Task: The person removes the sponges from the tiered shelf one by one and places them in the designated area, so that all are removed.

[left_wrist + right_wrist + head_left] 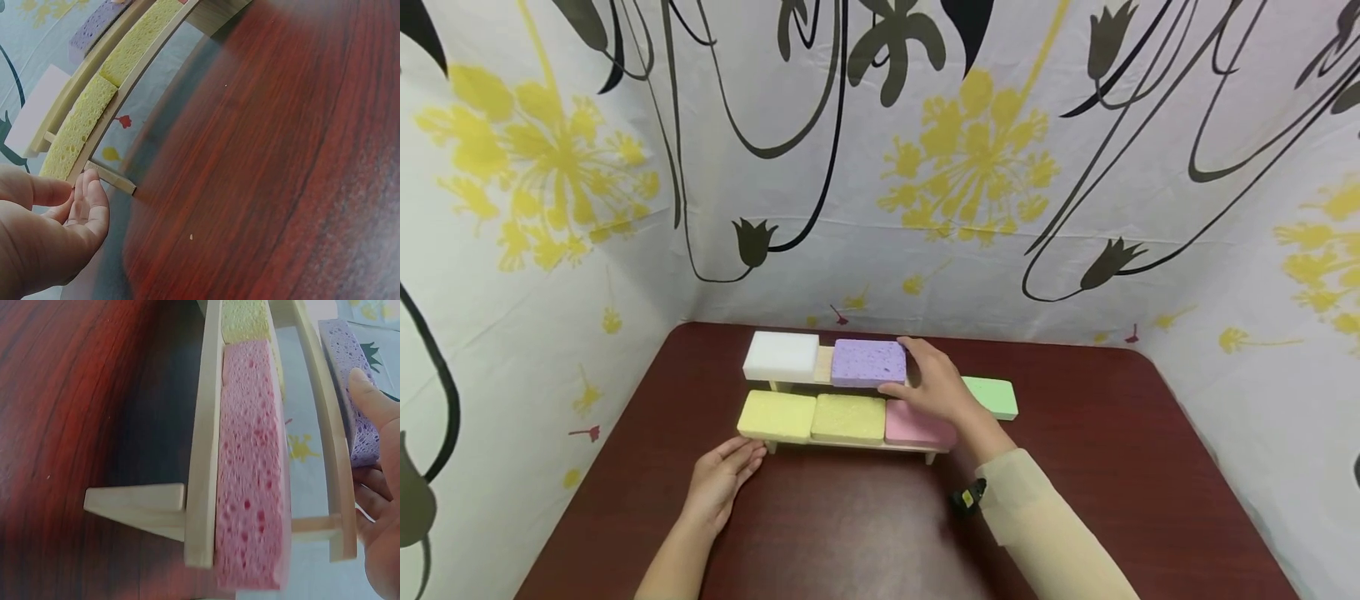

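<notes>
I note my right hand [936, 387] gripping the purple sponge [868, 362]; left hand [721, 482], fingers relaxed, at the wooden rack [203, 450].

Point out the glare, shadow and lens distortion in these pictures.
Head view: pale sheen on the dark red table at bottom centre, soft shadow beside the sleeve; right wrist view: deep shade beside the wooden stand, whose rear rail looks bowed, likely by the lens; left wrist view: whitish glare at lower right, the stand curving too.

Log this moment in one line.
right hand: grips purple sponge; left hand: at left end of rack; green sponge: right of rack
</notes>
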Demonstrator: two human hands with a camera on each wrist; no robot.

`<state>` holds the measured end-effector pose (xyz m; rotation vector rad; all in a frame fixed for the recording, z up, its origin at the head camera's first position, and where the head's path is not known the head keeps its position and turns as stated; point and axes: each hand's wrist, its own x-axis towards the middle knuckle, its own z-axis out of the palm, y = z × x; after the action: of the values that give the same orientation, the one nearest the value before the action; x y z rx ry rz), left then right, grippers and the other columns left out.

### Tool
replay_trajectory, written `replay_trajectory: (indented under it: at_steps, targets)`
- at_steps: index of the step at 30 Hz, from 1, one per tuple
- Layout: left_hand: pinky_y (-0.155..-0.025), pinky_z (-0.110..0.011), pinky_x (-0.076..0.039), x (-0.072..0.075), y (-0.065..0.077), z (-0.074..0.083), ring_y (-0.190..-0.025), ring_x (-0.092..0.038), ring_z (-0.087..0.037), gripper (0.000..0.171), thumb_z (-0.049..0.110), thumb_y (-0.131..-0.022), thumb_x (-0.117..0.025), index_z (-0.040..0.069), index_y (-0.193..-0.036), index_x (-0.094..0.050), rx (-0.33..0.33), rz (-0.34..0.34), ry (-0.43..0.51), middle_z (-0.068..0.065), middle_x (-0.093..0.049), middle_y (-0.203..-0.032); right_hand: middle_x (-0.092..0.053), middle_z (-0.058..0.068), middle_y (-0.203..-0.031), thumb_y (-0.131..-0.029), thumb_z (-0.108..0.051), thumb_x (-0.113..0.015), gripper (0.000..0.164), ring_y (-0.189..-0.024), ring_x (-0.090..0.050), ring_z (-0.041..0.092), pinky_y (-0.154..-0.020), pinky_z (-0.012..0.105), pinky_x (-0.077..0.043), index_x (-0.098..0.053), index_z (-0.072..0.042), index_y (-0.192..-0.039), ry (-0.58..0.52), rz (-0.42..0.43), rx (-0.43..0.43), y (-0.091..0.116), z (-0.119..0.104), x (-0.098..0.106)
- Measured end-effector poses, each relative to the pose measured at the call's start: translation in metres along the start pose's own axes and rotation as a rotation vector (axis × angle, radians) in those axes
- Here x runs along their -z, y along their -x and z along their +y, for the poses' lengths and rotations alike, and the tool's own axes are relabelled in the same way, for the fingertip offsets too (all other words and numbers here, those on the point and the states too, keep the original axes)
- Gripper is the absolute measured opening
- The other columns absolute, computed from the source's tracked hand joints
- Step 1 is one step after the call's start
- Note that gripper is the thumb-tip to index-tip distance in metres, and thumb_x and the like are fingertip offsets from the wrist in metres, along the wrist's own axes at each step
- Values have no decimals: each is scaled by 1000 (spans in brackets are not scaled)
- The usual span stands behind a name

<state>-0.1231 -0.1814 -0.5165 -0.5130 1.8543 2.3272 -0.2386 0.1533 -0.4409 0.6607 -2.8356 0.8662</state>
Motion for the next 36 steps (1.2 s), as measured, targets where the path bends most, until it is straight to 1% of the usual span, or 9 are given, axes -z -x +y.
replay_trajectory:
  at_steps: [7,15,25,30,33,36]
  targets:
    - [-96,-25,-56,0,3,-1,-99,-67,-8,47,0,-106,-47,-18,-147,-32,4,1,-2,-20,-63,-127,-53,19,-145,-81,-43,-86,88,-134,-49,35,-113,50,-43,-47,-2,-148,-20,51,39,15,8,7]
    - [-95,-24,-56,1,4,-1,-99,-67,-8,45,-1,-106,-47,-18,-146,-34,3,5,12,-18,-66,-123,-57,17,-140,-79,-37,-89,86,-129,-54,32,-108,48,-48,-49,-1,-146,-64,95,63,31,21,13]
    - [-94,-23,-56,1,6,0,-101,-67,-8,45,-1,-106,-46,-18,-146,-33,0,0,3,-19,-64,-125,-55,17,-143,-79,-39,-88,85,-132,-52,35,-108,54,-45,-50,-3,-146,-62,133,29,49,39,30]
    - [-95,-24,-56,2,6,-1,-100,-67,-8,46,-1,-106,-46,-17,-147,-32,-1,0,-2,-20,-63,-127,-56,20,-140,-79,-35,-89,84,-130,-53,36,-107,55,-46,-51,0,-144,-62,163,58,54,49,35]
    - [-96,-25,-55,2,6,-1,-99,-67,-6,47,-1,-106,-46,-17,-148,-31,-2,-1,-3,-20,-63,-128,-56,21,-140,-79,-33,-89,83,-129,-54,37,-106,56,-46,-50,1,-144,-60,166,60,57,53,38]
    - [-96,-24,-55,1,6,-1,-98,-67,-6,47,-1,-107,-46,-17,-148,-31,-2,-1,-3,-20,-63,-128,-55,21,-141,-79,-33,-89,84,-130,-53,37,-107,56,-46,-49,0,-145,-61,157,37,59,56,41]
